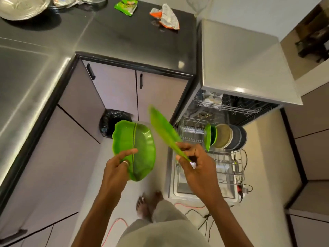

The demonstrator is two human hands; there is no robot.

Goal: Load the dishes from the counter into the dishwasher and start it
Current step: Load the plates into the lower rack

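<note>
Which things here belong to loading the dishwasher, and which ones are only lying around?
Job: leaf-shaped green plate in the left hand; second green plate in the right hand; lower rack; dishwasher.
Lying about: green packet; torn wrapper; bin; floor cables.

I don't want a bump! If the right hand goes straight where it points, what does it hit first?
Probably the grey cupboard door under the black counter, though depth is unclear. The right hand, gripping a green leaf-shaped plastic plate, points forward and left, away from the white wire dishwasher rack.
</note>
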